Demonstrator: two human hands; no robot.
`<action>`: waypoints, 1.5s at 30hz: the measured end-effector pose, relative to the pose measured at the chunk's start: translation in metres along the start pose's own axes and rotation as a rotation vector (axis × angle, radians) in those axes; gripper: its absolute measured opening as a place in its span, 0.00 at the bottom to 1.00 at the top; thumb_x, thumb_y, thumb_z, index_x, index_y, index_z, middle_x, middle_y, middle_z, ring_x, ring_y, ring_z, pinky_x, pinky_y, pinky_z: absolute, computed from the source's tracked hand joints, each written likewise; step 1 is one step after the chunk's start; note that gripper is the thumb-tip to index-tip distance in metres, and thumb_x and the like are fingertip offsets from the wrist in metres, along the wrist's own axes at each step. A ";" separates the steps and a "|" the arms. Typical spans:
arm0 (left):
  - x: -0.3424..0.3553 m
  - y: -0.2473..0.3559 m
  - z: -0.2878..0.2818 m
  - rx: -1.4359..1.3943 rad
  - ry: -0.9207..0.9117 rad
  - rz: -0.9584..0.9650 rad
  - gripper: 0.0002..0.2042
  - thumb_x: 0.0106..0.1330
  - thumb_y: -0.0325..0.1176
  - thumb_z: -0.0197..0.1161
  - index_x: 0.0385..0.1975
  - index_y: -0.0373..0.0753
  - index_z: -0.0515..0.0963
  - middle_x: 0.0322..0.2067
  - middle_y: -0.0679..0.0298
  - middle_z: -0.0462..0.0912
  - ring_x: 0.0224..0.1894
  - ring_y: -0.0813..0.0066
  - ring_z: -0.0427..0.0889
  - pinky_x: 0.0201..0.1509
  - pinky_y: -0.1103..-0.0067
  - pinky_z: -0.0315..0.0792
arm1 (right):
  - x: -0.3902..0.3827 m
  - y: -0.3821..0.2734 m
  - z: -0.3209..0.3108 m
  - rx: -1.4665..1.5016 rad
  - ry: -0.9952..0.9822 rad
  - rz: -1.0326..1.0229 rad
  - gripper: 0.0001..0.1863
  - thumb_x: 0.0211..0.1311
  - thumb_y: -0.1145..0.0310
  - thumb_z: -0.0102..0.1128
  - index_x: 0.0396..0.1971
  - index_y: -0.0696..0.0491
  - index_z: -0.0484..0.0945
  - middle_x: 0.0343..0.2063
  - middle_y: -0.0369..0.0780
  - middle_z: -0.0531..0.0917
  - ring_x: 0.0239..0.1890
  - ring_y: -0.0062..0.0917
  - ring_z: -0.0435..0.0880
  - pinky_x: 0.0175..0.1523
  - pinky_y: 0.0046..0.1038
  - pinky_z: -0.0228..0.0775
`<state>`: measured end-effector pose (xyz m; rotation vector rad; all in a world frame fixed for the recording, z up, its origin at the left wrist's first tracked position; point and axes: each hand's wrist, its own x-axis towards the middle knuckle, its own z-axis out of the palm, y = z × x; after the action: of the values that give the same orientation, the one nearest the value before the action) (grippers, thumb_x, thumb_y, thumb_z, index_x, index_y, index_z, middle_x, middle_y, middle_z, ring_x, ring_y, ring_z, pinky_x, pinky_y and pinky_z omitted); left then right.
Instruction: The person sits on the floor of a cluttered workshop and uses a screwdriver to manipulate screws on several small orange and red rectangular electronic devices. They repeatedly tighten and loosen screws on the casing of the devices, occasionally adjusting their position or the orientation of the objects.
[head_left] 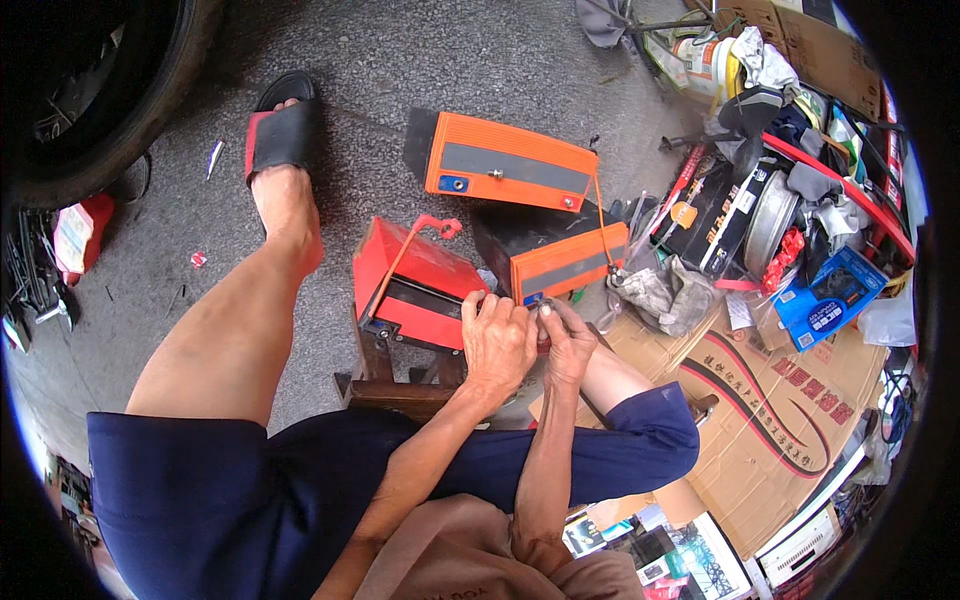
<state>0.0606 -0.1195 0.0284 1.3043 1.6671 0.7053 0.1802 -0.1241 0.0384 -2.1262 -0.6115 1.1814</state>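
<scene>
My left hand (pixel 500 340) is closed, its fingers curled beside the right end of a red box-shaped device (pixel 425 280) with a black strip. Close against it, my right hand (pixel 568 345) pinches with thumb and forefinger near the blue-cornered end of an orange box-shaped device (pixel 570 262). Whatever lies between the fingers is too small and hidden to name. A red lead (pixel 405 250) with a looped end runs over the red device, which sits by a low wooden stool (pixel 395 397). Farther off rests a second orange device (pixel 515 165) with a grey panel and a metal knob.
A flattened cardboard sheet (pixel 720 400) covers the ground at right. Behind it sprawls a heap with a metal rim (pixel 770 225), a blue box (pixel 828 297) and a grey cloth (pixel 675 295). A tyre (pixel 165 110) stands at far left, near my sandalled foot (pixel 285 135).
</scene>
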 end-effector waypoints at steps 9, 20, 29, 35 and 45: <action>-0.001 -0.002 0.003 0.012 0.042 0.025 0.06 0.58 0.29 0.66 0.24 0.34 0.81 0.25 0.55 0.78 0.37 0.58 0.78 0.59 0.59 0.65 | -0.001 -0.006 0.005 -0.012 -0.017 -0.003 0.13 0.63 0.78 0.67 0.46 0.66 0.83 0.32 0.37 0.86 0.26 0.12 0.78 0.30 0.14 0.67; 0.003 0.002 0.000 0.027 0.044 -0.006 0.08 0.60 0.32 0.65 0.25 0.33 0.82 0.25 0.52 0.80 0.34 0.56 0.79 0.55 0.61 0.65 | -0.003 -0.020 0.014 -0.075 0.011 0.013 0.13 0.62 0.79 0.68 0.45 0.68 0.82 0.32 0.40 0.86 0.26 0.15 0.80 0.29 0.15 0.70; 0.007 0.005 -0.005 0.023 -0.041 -0.079 0.07 0.61 0.32 0.61 0.27 0.34 0.77 0.27 0.46 0.83 0.33 0.50 0.80 0.50 0.61 0.63 | 0.003 0.007 0.011 0.171 0.044 -0.007 0.13 0.59 0.80 0.69 0.43 0.67 0.79 0.31 0.43 0.86 0.25 0.18 0.81 0.28 0.17 0.72; 0.004 -0.006 0.002 0.066 -0.019 0.096 0.05 0.58 0.28 0.63 0.32 0.37 0.75 0.27 0.54 0.81 0.37 0.55 0.81 0.54 0.59 0.63 | 0.008 0.006 0.012 0.168 0.011 0.015 0.12 0.60 0.78 0.68 0.42 0.65 0.79 0.26 0.40 0.84 0.16 0.16 0.74 0.19 0.18 0.64; 0.006 -0.010 0.002 0.061 -0.051 0.181 0.08 0.58 0.31 0.69 0.37 0.43 0.82 0.29 0.61 0.82 0.38 0.61 0.81 0.51 0.64 0.62 | 0.017 0.013 0.006 0.194 -0.064 -0.027 0.11 0.57 0.75 0.72 0.37 0.63 0.82 0.27 0.37 0.86 0.22 0.15 0.79 0.23 0.16 0.68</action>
<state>0.0571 -0.1163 0.0171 1.5181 1.5533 0.7260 0.1852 -0.1204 0.0169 -1.9185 -0.5295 1.2452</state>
